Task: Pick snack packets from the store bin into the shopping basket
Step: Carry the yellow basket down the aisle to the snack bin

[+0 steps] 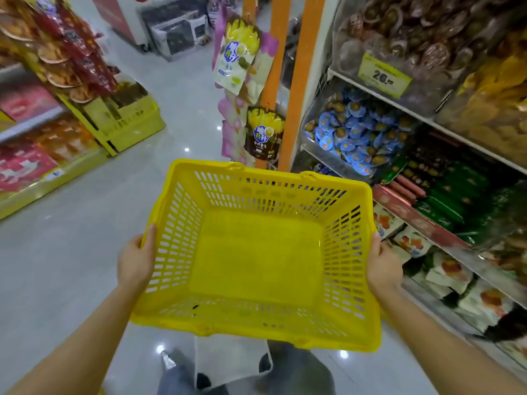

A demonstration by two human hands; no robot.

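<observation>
The yellow plastic shopping basket (256,260) with slotted walls is upright, tipped slightly, above the aisle floor, its bottom bare. Just beyond its far right corner, a clear-walled store bin (319,156) on a shelf holds heaped blue-wrapped snack packets (356,129).

- On the grey floor (62,252), a yellow crate (137,121) stands against the left shelves (34,121).
- On the right shelf (399,106), a bin (325,155) is heaped with blue snack packets (359,132); green packs (450,201) lie nearby.
</observation>
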